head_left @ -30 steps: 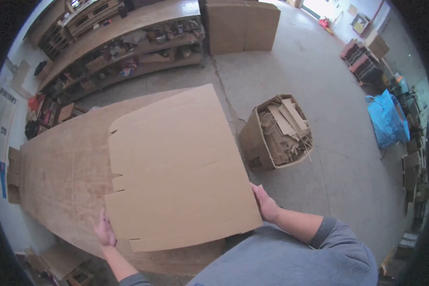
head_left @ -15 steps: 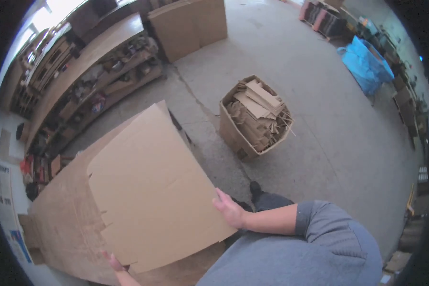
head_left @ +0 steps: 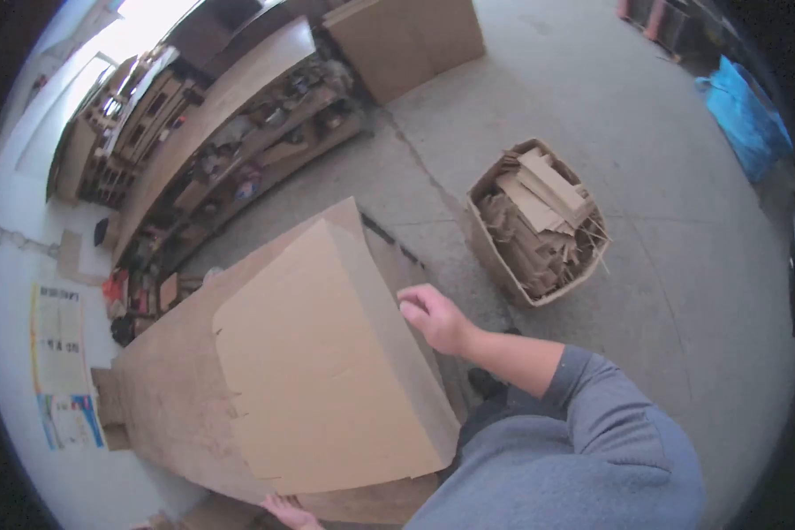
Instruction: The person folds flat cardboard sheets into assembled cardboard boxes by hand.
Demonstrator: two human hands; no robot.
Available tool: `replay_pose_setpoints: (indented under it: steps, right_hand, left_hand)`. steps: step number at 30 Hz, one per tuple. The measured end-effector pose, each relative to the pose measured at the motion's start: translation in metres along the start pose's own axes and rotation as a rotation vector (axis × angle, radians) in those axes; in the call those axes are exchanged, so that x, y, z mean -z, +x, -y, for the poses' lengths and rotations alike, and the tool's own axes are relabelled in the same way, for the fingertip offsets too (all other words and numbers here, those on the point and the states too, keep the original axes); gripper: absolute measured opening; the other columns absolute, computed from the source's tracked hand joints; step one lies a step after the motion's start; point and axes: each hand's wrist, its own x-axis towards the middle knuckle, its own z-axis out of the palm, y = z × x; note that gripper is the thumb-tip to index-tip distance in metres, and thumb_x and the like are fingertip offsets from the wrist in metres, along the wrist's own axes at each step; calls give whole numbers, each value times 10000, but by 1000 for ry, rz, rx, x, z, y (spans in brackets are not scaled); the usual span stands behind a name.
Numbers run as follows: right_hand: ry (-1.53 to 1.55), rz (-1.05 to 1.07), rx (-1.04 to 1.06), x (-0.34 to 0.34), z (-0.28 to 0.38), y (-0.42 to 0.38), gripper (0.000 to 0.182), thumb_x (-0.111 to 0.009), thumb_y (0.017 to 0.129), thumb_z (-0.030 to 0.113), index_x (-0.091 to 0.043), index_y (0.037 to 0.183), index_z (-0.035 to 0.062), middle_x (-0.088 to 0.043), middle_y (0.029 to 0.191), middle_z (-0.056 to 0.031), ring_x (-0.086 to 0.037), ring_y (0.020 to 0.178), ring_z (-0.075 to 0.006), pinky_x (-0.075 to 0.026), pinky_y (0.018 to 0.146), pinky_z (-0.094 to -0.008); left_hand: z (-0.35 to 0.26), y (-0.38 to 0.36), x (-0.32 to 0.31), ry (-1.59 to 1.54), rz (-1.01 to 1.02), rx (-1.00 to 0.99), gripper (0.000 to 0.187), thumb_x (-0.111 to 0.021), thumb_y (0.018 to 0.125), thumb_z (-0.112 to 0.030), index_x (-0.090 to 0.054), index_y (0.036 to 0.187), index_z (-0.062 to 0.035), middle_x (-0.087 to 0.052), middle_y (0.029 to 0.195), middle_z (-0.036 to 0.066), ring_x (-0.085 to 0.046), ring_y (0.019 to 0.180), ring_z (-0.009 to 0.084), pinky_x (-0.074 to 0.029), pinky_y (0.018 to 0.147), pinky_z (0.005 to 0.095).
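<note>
A large tan cardboard sheet lies on the brown wooden tabletop, with slits along its left edge. A strip down its right side slopes at a different angle. Just beyond that strip, my right hand is closed with curled fingers; whether anything is in them I cannot make out. It looks apart from the sheet, beside its right edge. At the sheet's near edge my left hand has its fingers stretched out, partly cut off by the frame's bottom.
On the floor to the right stands an open cardboard box full of cardboard scraps. A cluttered shelf bench runs along the back left, near a large cardboard panel. A blue bag sits far right.
My right hand has come off the sheet's right edge and moved up. The sheet lies flatter, its right strip now showing as a sloping face. The whole view has shifted.
</note>
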Motion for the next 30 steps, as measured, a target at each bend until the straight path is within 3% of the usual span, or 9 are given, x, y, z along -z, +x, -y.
replay_pose_setpoints:
  steps: [5,8,16,17,20,23,26,29,30]
  right_hand:
    - [-60,174,69,-21,8,46,702,-452,914,482,-307,1405,2,-332,1383,-197,-415,1257,-288,-347,1049,-390]
    - [-175,217,267,-36,-10,42,674,-500,892,418,-292,1375,-5,-361,1358,-199,-295,1306,-306,-250,1102,-443]
    - [-300,359,91,-3,-14,-23,658,-461,927,405,-282,1387,-30,-323,1395,-217,-307,1316,-318,-272,1099,-434]
    - [-374,389,159,1,-20,-39,590,-485,926,337,-327,1363,-26,-402,1333,-230,-349,1269,-328,-302,1072,-441]
    - [-468,579,-27,6,13,-106,592,-497,929,381,-376,1317,-49,-464,1220,-273,-477,1116,-353,-396,973,-444]
    - [-450,642,-73,-10,17,-159,371,-494,924,377,-466,990,13,-507,886,-197,-478,873,-319,-398,783,-410]
    - [-455,680,-475,-29,50,-171,432,-451,923,403,-459,1223,92,-489,1081,-216,-506,997,-280,-411,898,-386]
    - [-416,446,-323,-51,40,-182,265,-446,900,254,-525,1008,24,-467,739,-60,-390,580,-172,-377,587,-342]
    - [-430,416,-351,-54,46,-182,259,-449,898,260,-521,984,27,-469,742,-57,-393,588,-172,-375,587,-337]
  left_hand:
    - [14,-68,15,320,-101,-271,476,-460,977,-272,-376,1350,11,-447,1355,168,-468,1213,257,-373,1029,358]
    - [-3,-88,17,415,-137,-434,460,-487,966,-227,-411,1345,22,-460,1339,160,-469,1207,213,-379,1022,314]
    - [-84,-60,-109,501,187,-799,403,-521,921,-146,-462,1279,29,-501,1274,182,-485,1195,313,-406,1035,403]
    - [-86,-43,-129,490,416,-1149,374,-543,910,-212,-539,1214,6,-557,1211,147,-526,1137,275,-458,978,382]
    - [-104,-23,-202,506,584,-1355,342,-586,901,-259,-594,1139,-14,-597,1141,136,-544,1104,278,-439,967,402]
    - [-106,-13,-266,414,738,-1335,275,-608,873,-173,-613,1109,-31,-606,1133,132,-551,1092,276,-441,959,394]
    - [-92,6,-315,363,761,-1314,274,-622,871,-246,-629,1069,-56,-617,1106,106,-569,1065,258,-451,938,372]
    - [-77,28,-342,402,762,-1250,342,-608,883,-322,-633,1084,-46,-616,1128,120,-561,1077,268,-453,940,389]
    - [-69,35,-346,395,776,-1236,359,-612,878,-332,-632,1085,-39,-613,1130,126,-559,1078,274,-446,944,392]
